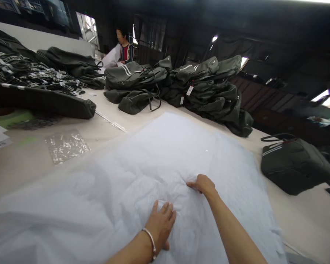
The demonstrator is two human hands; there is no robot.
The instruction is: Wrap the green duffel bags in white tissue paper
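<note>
A large, thin white sheet (165,146), likely paper or soft plastic, covers the table in front of me and is wrinkled around my hands. My left hand (161,223), with a bracelet at the wrist, lies flat on it with fingers spread. Ahead and to the right, my right hand (201,184) has its fingers curled and pressed together on the sheet, with creases running out from the fingertips. It pinches a fold of the sheet there.
Dark green bags (209,88) with white stripes are piled at the back. One bag (294,165) stands at the right. Striped straps (35,75), a clear plastic bag (67,146) and a green tape roll (13,117) lie left. A person (125,51) stands beyond.
</note>
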